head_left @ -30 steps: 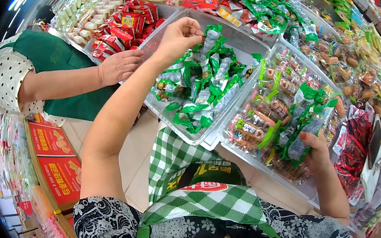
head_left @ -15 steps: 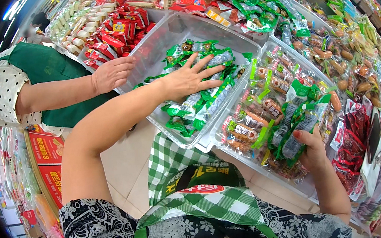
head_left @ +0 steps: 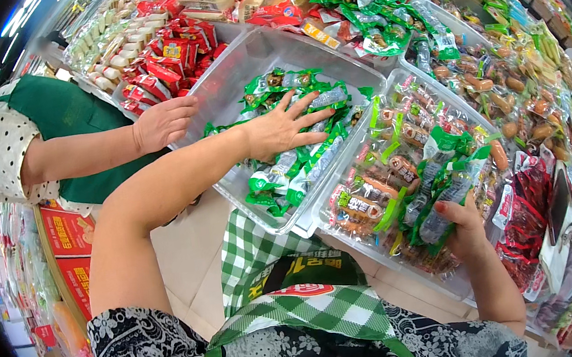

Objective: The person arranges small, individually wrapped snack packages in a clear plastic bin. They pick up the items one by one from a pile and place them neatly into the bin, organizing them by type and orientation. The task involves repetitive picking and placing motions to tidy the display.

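Observation:
My left hand (head_left: 284,128) lies palm down with fingers spread over green-and-clear snack packets (head_left: 300,177) in a translucent plastic bin (head_left: 351,65). No packet is gripped there. To the right, my right hand (head_left: 467,228) grips several green-and-clear packets (head_left: 436,193), thumb on top; its other fingers are mostly hidden underneath. The held packets are over a second clear bin (head_left: 398,81) of wrapped sausage-like snacks (head_left: 363,205). Beside the first bin's left rim, another person's hand (head_left: 165,124) hovers or rests; I cannot tell whether it touches.
Red packets (head_left: 176,53) fill a compartment at the far left. More green packets (head_left: 369,14) are heaped at the back. Loose wrapped snacks (head_left: 509,96) and dark red packets (head_left: 533,214) line the right. A person in a green apron (head_left: 83,131) stands at left.
The whole view has shifted slightly, so the bins sit a little lower and further left. Both my hands keep nearly the same pose; the right still holds the green packets.

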{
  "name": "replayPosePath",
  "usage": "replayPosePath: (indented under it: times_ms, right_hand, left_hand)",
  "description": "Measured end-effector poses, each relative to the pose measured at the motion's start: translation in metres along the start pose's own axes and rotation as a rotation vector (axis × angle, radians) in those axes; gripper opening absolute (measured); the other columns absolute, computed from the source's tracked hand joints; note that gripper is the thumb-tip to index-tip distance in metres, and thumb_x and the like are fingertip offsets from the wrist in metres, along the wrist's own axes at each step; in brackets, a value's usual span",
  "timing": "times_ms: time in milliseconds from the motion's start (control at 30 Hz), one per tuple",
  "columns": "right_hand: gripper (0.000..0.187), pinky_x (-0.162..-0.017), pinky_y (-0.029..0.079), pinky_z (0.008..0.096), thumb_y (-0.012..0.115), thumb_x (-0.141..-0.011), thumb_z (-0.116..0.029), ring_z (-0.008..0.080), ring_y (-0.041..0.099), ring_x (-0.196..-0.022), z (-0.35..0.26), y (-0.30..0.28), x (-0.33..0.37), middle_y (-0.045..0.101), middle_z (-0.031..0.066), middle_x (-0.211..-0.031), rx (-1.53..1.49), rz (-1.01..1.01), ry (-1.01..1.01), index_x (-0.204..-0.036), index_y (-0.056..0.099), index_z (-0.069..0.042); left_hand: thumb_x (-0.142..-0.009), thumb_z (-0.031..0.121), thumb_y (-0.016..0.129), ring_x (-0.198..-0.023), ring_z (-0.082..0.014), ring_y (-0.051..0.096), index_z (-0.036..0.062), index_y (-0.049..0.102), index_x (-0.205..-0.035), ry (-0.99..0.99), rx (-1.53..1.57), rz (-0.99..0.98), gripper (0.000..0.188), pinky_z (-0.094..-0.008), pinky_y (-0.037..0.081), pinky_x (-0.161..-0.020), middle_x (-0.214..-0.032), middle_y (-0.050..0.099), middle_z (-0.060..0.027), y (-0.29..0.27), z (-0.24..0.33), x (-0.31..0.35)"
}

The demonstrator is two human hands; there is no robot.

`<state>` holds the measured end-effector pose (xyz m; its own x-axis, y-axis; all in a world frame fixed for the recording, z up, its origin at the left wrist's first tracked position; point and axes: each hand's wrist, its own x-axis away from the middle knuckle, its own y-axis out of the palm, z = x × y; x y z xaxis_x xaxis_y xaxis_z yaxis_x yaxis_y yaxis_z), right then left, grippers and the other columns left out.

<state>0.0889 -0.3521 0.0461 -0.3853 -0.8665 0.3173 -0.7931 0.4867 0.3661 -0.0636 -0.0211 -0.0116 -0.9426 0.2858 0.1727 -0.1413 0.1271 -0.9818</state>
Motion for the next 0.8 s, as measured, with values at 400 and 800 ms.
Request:
replayPosePath:
  times_ms: [400,800]
  right_hand:
    - [0.054,-0.088,0.051,0.0383,0.067,-0.072,-0.009,0.0231,0.063,-0.097,0.000,-0.006,0.002,0.063,0.0119,-0.109,-0.075,-0.018,0.023,-0.122,0.050,0.002]
    - [0.057,-0.090,0.049,0.0408,0.070,-0.072,-0.006,0.0256,0.061,-0.101,0.007,-0.018,-0.001,0.062,0.0121,-0.112,-0.085,-0.007,0.069,-0.124,0.047,-0.001]
  left_hand:
    - [-0.075,0.016,0.064,-0.124,-0.0443,0.039,0.0282,0.052,-0.110,0.115,-0.236,0.292,0.039,-0.0546,0.047,-0.084,-0.131,0.045,-0.0079,0.022,-0.013,-0.001]
    - [-0.080,0.018,0.058,-0.117,-0.0439,0.046,0.0280,0.054,-0.105,0.086,-0.253,0.436,0.027,-0.0508,0.050,-0.085,-0.125,0.049,-0.0047,-0.006,-0.020,0.017]
